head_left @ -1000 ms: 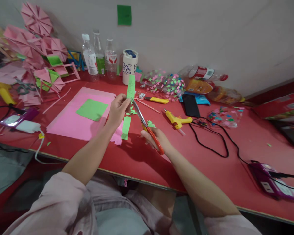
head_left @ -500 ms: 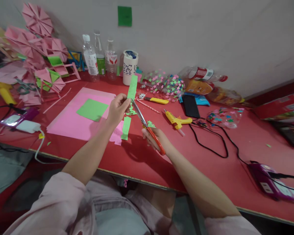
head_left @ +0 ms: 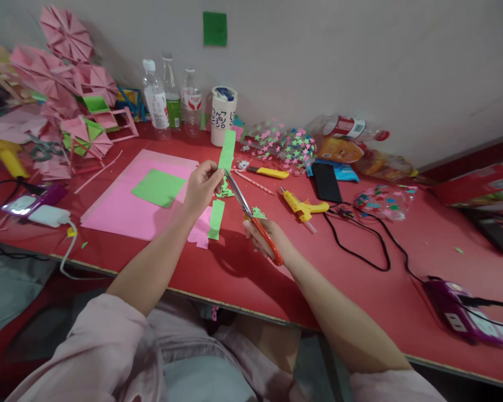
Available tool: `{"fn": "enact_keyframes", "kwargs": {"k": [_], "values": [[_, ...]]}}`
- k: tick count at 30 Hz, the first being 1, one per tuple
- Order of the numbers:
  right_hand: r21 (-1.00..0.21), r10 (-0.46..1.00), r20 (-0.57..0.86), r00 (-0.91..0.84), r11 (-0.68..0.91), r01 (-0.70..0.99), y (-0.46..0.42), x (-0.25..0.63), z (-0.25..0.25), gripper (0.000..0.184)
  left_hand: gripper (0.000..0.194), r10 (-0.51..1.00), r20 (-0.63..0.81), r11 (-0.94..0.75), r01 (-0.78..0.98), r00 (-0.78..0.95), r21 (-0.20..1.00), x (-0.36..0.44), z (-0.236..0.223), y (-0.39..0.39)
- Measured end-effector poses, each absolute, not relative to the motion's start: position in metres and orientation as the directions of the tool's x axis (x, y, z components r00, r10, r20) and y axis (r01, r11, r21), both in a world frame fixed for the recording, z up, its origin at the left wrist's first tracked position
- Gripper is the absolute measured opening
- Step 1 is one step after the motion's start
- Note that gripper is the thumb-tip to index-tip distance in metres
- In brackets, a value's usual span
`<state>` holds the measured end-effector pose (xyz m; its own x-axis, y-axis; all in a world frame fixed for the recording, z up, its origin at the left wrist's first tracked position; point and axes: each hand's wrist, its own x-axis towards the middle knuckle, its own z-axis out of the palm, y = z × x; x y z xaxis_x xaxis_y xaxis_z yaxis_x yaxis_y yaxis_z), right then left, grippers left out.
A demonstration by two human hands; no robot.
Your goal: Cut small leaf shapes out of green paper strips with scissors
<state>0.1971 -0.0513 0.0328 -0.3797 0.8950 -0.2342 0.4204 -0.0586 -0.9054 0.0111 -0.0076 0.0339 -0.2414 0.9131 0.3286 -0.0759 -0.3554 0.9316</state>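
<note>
A: Where is the green strip (head_left: 227,148)?

B: Up over the red desk (head_left: 339,301), in front of the white cup (head_left: 223,117). The left hand (head_left: 203,184) pinches its low end with the thumb and finger. The top end sticks up free.

A: Is it heavy?

B: No, it looks like thin paper, so I think it is very light. It can bend or rip if you tug it. A soft pinch near the low end, close to the blades, should stop it from flopping there.

A: What is in the right hand (head_left: 281,239)?

B: The scissors (head_left: 269,240). The fingers are curled round the red handle. The metal looks hard and stiff, and I guess it weighs more than the paper. The handle is the safe place to hold, as the tips may be sharp.

A: Do the tips touch the strip?

B: They are right by it and the left fingertips. I can't tell if they touch, or if the blades are a bit open.

A: And below?

B: Little green bits (head_left: 226,191) and a 2nd green strip (head_left: 216,219). Bits that small may slip or stick to fingers.
</note>
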Motion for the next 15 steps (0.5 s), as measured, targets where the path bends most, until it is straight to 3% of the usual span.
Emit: {"fn": "enact_keyframes", "kwargs": {"k": [15], "values": [[-0.88, 0.897, -0.276, -0.346, -0.091, 0.466, -0.05, 0.1964, 0.0352, 0.04, 0.018, 0.92, 0.304, -0.334, -0.088, -0.247, 0.939, 0.011, 0.0323, -0.0065]]}}
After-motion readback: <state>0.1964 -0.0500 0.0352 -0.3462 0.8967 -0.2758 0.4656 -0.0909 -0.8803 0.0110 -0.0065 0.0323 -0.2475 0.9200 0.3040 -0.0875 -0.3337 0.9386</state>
